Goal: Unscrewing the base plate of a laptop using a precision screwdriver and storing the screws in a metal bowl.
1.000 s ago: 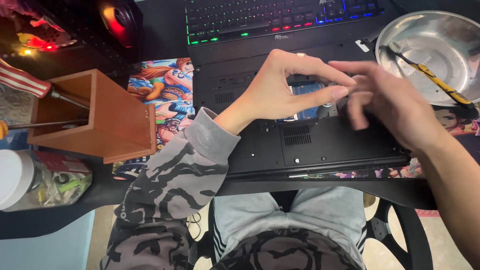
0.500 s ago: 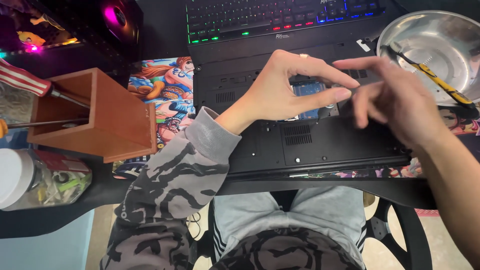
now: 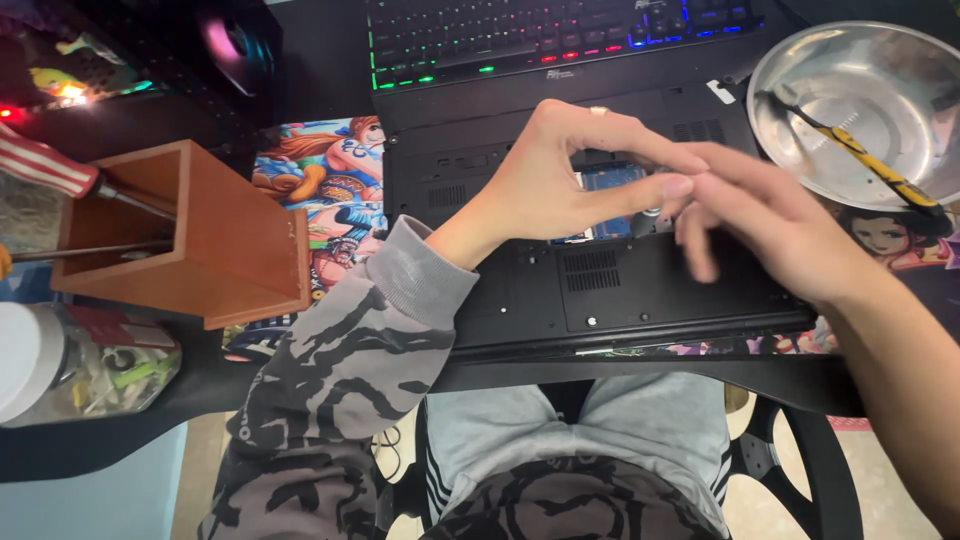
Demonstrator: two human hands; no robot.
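Over the upturned black laptop (image 3: 600,290), my left hand (image 3: 570,180) arched loosely with nothing gripped, while my right hand (image 3: 770,230) hovered open-fingered beside it.

Few packages or labels lie around my hands. At the far left edge, on the low shelf by my left knee, a clear plastic jar (image 3: 85,375) lies on its side, its white lid (image 3: 22,372) toward the edge; a red label band crosses its upper side and small green and white bits show through the wall. On the black upturned laptop (image 3: 520,290), near its far right corner beside the steel bowl (image 3: 790,80), sits a small white sticker (image 3: 719,91), a slanted rectangle. I can see no screen, sign or box from here.
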